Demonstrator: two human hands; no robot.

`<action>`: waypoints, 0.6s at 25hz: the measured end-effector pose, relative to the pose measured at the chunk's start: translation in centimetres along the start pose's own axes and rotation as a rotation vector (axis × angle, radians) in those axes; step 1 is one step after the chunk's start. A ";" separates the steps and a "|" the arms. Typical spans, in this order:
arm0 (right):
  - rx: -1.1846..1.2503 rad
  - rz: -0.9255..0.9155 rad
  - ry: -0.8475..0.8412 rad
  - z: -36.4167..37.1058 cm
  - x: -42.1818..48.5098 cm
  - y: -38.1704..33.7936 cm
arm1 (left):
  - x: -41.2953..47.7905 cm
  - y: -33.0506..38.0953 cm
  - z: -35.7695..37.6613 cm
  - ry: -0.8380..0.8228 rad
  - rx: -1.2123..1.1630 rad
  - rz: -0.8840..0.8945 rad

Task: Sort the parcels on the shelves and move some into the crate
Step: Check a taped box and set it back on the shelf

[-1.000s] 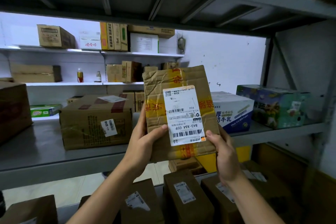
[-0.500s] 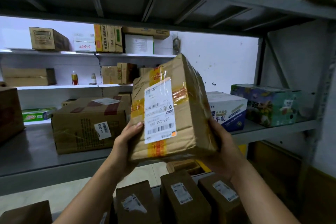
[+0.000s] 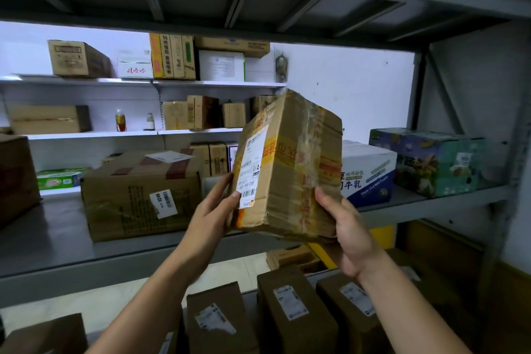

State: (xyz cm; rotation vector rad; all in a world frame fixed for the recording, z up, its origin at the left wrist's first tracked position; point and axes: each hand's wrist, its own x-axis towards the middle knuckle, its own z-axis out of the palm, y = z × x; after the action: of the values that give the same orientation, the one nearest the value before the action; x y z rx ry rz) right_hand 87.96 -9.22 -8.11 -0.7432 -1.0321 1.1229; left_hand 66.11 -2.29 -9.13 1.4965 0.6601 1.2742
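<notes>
You hold one taped parcel (image 3: 287, 169) tilted in mid-air between your left grip (image 3: 212, 215), thumb pinching its label side, and your right grip (image 3: 347, 236), curled round its lower corner. Many boxes (image 3: 293, 310) wait below both grips. No crate shows, so most sorting seems left.

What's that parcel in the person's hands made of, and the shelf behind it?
The parcel looks like brown cardboard, matte, creased and dented at the corners. Glossy tape, likely plastic, clear and yellow, catches the light across it. Its white label seems to be paper. The shelf appears to be grey painted metal, smooth with a dull sheen.
</notes>
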 end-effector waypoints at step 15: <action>0.069 0.041 0.009 0.3 1.8 -0.4 | 2.3 3.6 -0.4 -0.046 0.193 0.442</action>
State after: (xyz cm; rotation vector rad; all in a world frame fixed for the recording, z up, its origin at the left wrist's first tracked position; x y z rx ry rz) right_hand 87.95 -7.57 -7.13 -0.7160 -0.9691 1.1832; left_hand 65.66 -1.30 -4.98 1.8977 0.4434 1.5330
